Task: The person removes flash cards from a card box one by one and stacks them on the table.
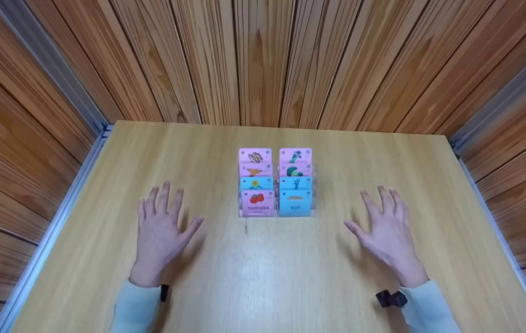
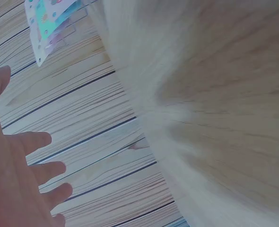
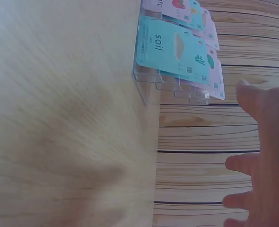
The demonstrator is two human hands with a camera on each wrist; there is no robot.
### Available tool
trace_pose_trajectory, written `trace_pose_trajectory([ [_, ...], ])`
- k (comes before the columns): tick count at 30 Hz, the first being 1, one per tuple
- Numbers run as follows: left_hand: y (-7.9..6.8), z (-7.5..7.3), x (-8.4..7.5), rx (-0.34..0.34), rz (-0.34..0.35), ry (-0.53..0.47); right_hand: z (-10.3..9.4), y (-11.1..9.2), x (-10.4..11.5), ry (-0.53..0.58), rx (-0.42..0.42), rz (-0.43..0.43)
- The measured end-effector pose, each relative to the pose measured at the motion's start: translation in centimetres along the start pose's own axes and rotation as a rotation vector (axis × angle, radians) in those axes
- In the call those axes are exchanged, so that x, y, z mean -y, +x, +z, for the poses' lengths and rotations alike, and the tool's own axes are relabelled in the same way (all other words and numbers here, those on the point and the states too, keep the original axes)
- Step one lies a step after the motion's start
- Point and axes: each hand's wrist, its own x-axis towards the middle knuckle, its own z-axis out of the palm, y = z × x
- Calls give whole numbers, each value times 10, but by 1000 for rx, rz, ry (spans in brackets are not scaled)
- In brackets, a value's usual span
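Note:
A clear stepped card stand (image 3: 146, 78) bears two columns of picture cards near the middle of the table. At its front are a pink tomato card (image 1: 257, 203) and a blue soil card (image 1: 295, 203); behind them rise a blue sunflower card (image 1: 256, 183), another blue card (image 1: 295, 183) and several pink ones, partly hidden. To the left of the stand, my left hand (image 1: 158, 233) is held over the table with fingers spread, holding nothing. My right hand (image 1: 390, 236) mirrors it on the other side, fingers spread and apart from the cards.
The light wooden table (image 1: 263, 277) meets a wood-plank wall (image 1: 258, 64) at the back. Plank panels with grey metal rails (image 1: 50, 249) flank it left and right. A dark wrist device (image 1: 391, 299) sits by the right sleeve.

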Motion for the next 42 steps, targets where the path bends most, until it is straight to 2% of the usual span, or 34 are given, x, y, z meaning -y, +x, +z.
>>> trace_pose_trajectory([
  [7, 9, 4, -8, -41, 36, -40, -3, 3, 3, -16, -15, 0],
  [11, 20, 4, -13, -34, 38, -87, -2, 8, 7, -8, -8, 2],
  [19, 46, 9, -27, 84, -23, -202, -3, 26, 15, 63, -7, 8],
  [26, 63, 21, -37, 204, -143, -409, -4, 44, 32, 141, 48, 57],
  [30, 71, 29, -40, 261, -186, -494, -4, 55, 44, 177, 54, 65],
  [38, 84, 45, -40, 299, -244, -671, 0, 80, 61, 255, 21, 30],
  [42, 87, 52, -41, 345, -267, -769, 3, 87, 63, 281, 25, 39],
])
